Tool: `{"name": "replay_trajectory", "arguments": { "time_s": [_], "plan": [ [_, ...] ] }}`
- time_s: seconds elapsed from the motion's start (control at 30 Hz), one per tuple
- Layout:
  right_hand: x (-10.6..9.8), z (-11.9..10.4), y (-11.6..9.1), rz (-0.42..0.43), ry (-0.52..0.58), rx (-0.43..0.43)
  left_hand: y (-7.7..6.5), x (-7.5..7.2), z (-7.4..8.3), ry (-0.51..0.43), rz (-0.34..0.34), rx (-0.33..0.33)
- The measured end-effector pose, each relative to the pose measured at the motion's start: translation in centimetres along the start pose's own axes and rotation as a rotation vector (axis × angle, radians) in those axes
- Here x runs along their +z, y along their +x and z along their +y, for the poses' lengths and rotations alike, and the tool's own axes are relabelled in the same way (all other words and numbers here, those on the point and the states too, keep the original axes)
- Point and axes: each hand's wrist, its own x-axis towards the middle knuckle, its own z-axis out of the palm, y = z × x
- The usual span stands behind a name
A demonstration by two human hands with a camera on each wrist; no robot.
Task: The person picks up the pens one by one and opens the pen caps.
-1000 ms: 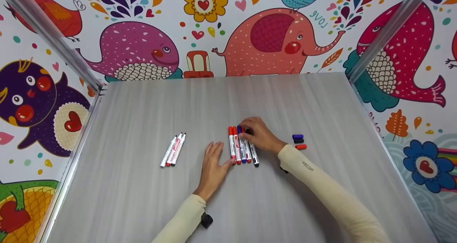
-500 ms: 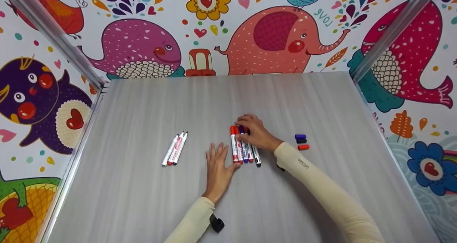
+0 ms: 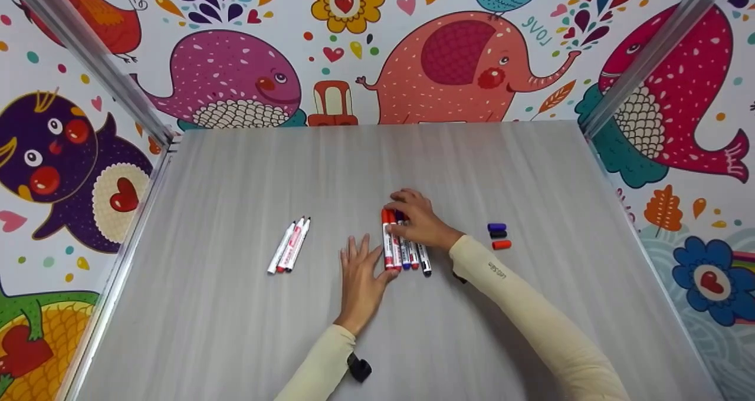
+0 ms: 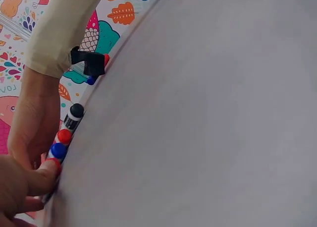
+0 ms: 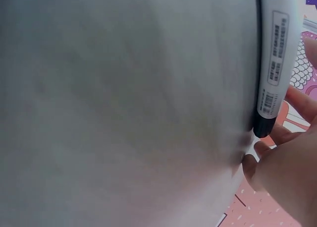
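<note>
Several whiteboard markers [image 3: 396, 247] lie side by side in a row on the table. In the head view my left hand [image 3: 361, 286] rests at their near left end, fingers spread and the thumb at the base of a red marker [image 3: 387, 242]. The left index fingertip is close beside that marker. My right hand [image 3: 423, 219] arches over the capped far ends, its thumb across the red markers and its fingertips just past the caps. It hides part of the blue, red and black caps. A black-ended marker [image 5: 277, 58] lies beside the right hand in the right wrist view.
Three uncapped markers [image 3: 289, 246] lie together to the left, tips pointing away. On the right sit a blue cap [image 3: 496, 226], a black cap [image 3: 498, 234] and a red cap [image 3: 501, 245]. Patterned walls with metal posts [image 3: 640, 65] border the grey table [image 3: 265, 171].
My right hand has shifted left along the caps, from the blue one over to the red ones. My left index finger has moved in toward the leftmost red marker.
</note>
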Motion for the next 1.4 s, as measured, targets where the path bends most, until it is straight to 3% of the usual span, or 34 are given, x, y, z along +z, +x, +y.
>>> {"name": "replay_trajectory", "arguments": {
  "time_s": [0.4,0.5,0.67,0.77,0.9,1.0,1.13,1.4],
  "plan": [
    [-1.2,-1.2,-0.6,0.056,0.1,0.032,1.2,-2.3,-0.7,-0.298,-0.079,-0.037],
    [-1.5,-1.4,-1.0,0.095,0.204,0.027,1.6,-3.6,-0.4,-0.389,-0.166,-0.025],
    [-2.1,-2.0,-2.3,0.167,0.398,0.064,2.6,-5.3,-0.3,-0.718,-0.355,-0.082],
    [-2.8,-2.4,-3.1,0.203,0.458,0.095,2.9,-6.0,-0.5,-0.882,-0.427,-0.135],
    [-3.7,-2.8,-4.1,0.206,0.544,0.11,3.4,-6.9,-0.6,-0.98,-0.489,-0.166],
    [-4.3,-3.1,-4.7,0.195,0.592,0.113,4.0,-7.7,-0.6,-0.996,-0.497,-0.182],
    [-4.9,-3.6,-5.6,0.181,0.591,0.125,4.9,-8.7,-0.3,-0.923,-0.466,-0.187],
    [-5.8,-4.8,-7.7,0.096,0.488,0.149,5.7,-9.0,1.7,-0.524,-0.312,-0.121]
  ]
}}
